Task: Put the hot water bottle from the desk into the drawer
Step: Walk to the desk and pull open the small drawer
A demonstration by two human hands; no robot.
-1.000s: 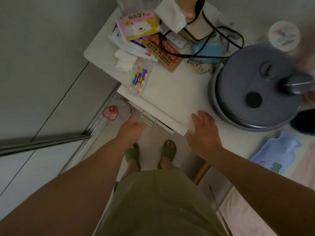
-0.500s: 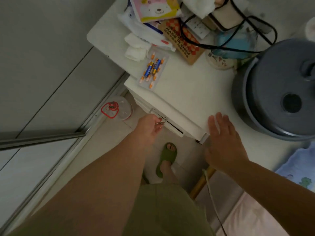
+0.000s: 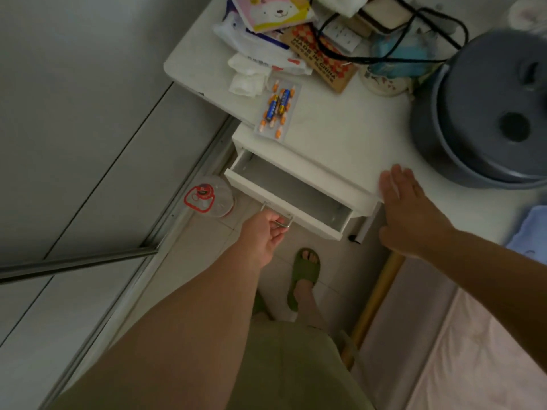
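1. Head view: the left hand (image 3: 263,235) has its fingers curled round the metal handle (image 3: 278,216) of the drawer (image 3: 284,202), which stands part-way open and looks bare inside.
2. Over on the desk (image 3: 349,134) edge, the right hand (image 3: 411,211) lies flat, fingers spread, holding nothing.
3. At the far right edge of frame lies the blue hot water bottle (image 3: 532,232) (mostly cut off).
4. It likely handles soft and floppy, heavy if filled; grip the neck or support the body.
5. Both forearms reach forward, the left lower.

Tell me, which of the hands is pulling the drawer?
The left hand: it grips the drawer by its metal handle. The right hand lies flat on the desk.
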